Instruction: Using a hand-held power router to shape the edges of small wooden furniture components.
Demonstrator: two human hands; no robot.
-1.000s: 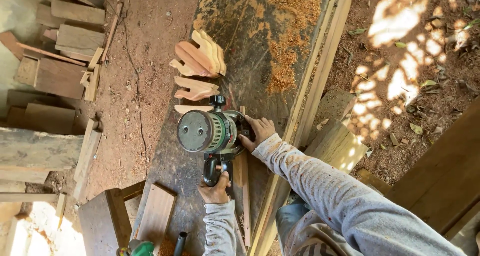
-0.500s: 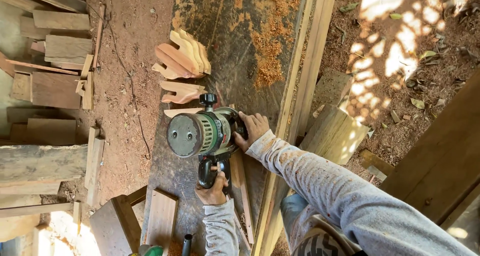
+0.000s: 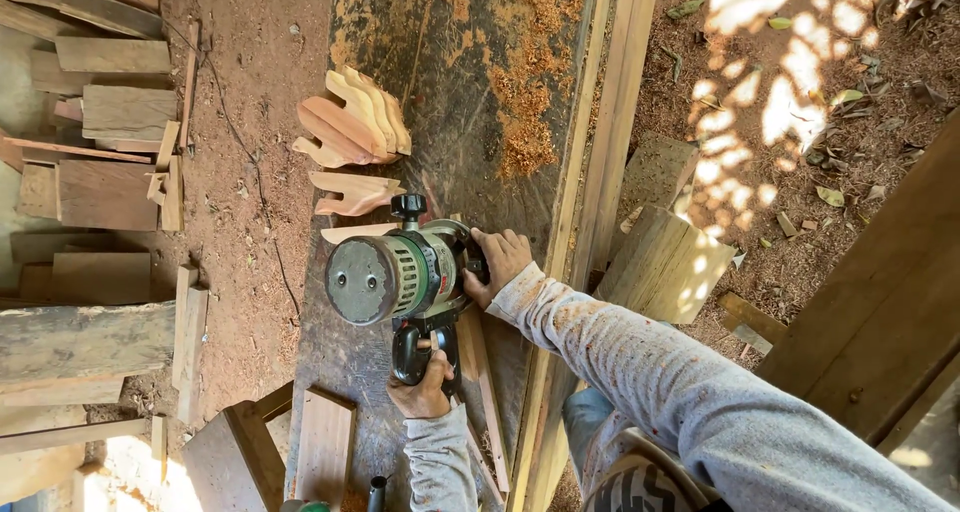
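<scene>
A green and black hand-held power router [image 3: 395,275] with a round grey cap stands on a dark, worn workbench [image 3: 440,92]. My left hand [image 3: 423,390] grips its black near handle. My right hand [image 3: 497,262] holds the far side of its body, grey sleeve trailing to the lower right. Under the tool lies a narrow wooden strip [image 3: 478,372], partly hidden by it. Just beyond the tool lie shaped wooden cut-outs [image 3: 355,194], with a fanned stack of similar pieces [image 3: 352,124] further on.
Orange sawdust [image 3: 525,82] lies heaped on the bench. Long planks [image 3: 600,172] edge the bench's right side, with a wood block [image 3: 660,262] beside them. Offcuts and boards [image 3: 100,162] cover the dirt floor at left. A small board [image 3: 325,442] lies near the bench's end.
The view has shifted slightly, so the tool and both hands sit a little lower and more to the left in the frame. Both hands keep the same grip on the router.
</scene>
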